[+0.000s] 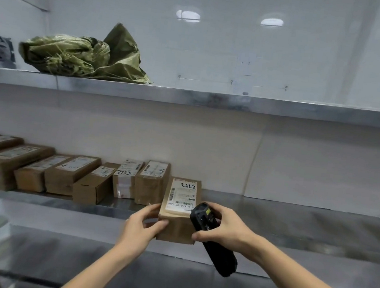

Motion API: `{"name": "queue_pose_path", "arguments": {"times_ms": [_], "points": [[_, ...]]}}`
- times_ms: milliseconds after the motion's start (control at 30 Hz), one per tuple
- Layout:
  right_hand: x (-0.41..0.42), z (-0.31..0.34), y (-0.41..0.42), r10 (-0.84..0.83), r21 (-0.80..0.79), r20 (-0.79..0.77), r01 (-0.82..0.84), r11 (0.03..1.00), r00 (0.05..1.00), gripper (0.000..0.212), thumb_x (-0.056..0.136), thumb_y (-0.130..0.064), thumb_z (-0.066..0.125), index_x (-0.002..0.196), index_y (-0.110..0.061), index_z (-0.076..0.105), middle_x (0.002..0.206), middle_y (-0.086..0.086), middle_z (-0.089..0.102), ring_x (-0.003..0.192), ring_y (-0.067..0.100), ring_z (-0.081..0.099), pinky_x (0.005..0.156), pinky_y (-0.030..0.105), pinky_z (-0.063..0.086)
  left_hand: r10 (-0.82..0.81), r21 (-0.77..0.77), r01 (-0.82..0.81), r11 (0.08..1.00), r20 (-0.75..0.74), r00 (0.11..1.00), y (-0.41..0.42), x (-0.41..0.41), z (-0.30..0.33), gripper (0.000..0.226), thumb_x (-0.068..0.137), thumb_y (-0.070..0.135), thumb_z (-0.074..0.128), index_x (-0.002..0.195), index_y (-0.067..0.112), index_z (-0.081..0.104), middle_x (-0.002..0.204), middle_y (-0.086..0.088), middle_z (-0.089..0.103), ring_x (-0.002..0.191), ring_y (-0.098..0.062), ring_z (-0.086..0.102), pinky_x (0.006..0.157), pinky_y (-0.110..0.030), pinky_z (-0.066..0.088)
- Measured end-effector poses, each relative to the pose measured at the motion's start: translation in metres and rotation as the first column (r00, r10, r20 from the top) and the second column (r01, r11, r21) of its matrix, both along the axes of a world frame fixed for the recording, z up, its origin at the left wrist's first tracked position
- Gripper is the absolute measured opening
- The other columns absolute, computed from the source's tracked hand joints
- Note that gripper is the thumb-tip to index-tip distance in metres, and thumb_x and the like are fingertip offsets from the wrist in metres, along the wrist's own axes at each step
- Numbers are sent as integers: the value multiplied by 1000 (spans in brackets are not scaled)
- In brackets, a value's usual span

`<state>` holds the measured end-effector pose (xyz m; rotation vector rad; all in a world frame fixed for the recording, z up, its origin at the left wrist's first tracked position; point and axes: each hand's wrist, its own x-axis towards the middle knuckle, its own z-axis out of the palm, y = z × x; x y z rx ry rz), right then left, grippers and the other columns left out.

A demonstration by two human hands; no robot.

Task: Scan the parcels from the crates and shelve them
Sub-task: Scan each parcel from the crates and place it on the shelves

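A metal shelf (pixel 294 219) spans the view; a row of boxes (pixel 65 174) is seen at 9 o'clock. A parcel (pixel 179 214) is set at its front edge, at 6 o'clock, gripped by the left hand (pixel 143 226). A scanner (pixel 211 237) is clasped in the right hand (pixel 224 227), touching the parcel.

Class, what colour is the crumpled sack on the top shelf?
Olive green, seen best in the head view: the sack lies on the top shelf.

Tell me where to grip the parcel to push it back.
Grip the parcel by its two bare cardboard side faces, coming from the front. It stands at the shelf's front edge, label up; the scanner crowds its right side.
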<state>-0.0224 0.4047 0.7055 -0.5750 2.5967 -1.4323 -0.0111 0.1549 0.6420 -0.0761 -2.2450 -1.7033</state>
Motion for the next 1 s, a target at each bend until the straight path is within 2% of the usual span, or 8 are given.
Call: {"name": "queue_pose_path", "arguments": {"times_ms": [67,167,333,467,633,733,867,1000], "points": [[-11,-5,-3,-7,16,-9,8,1000,1000,62,69,-20,94,123,-34,66,109,-15,76,102,0,70,85,12,54,9,-17,-8,1000,15,1000,-4,-13,-7,49,86,25,79,131,30,61,117,17,67,110,-5,64,89,-38,60],[-28,-12,-6,-6,29,-1,6,1000,1000,52,70,-19,93,115,-31,70,104,-12,78,99,6,72,85,17,57,10,-28,-10,1000,33,999,-8,-32,-16,48,84,33,79,129,34,61,118,20,67,112,-4,63,94,-43,58],[-54,-17,-12,-6,21,33,5,1000,999,48,69,-22,91,111,-35,71,103,-10,77,97,10,73,85,23,59,22,26,-24,999,51,998,-9,-56,-21,36,87,27,77,115,40,60,107,17,69,104,-10,66,85,-42,61],[-74,-17,-17,-19,19,41,18,1000,999,56,70,-20,92,119,-34,68,107,-8,75,92,9,73,77,20,58,2,68,-6,998,62,998,-10,-73,-19,28,90,19,75,110,36,64,103,8,73,100,-14,69,78,-36,62],[-93,-16,-19,-40,36,27,39,999,999,64,70,-20,92,126,-34,66,111,-10,74,96,10,73,84,24,61,-3,88,-4,996,82,997,-12,-91,-19,30,90,24,75,116,34,65,108,5,75,101,-14,70,76,-38,63],[-104,-16,-19,-41,46,19,40,998,999,59,70,-15,93,119,-37,66,108,-13,73,94,6,71,78,17,59,15,89,-21,996,75,997,-12,-101,-20,28,90,22,75,112,36,65,100,9,76,94,-10,72,70,-33,63],[-117,-15,-19,-41,54,-8,42,998,999,53,71,-14,93,99,-47,62,102,-22,69,94,-4,66,75,8,53,28,74,-32,997,60,998,-10,-113,-22,27,90,20,75,109,37,67,94,8,77,87,-10,73,74,-42,64],[-128,-17,-21,-44,54,-4,44,998,999,58,69,-21,93,117,-42,67,108,-16,72,96,1,69,82,17,57,57,55,-60,997,57,997,-12,-126,-25,33,87,30,77,117,37,68,105,8,76,101,-11,70,78,-42,63]]}}
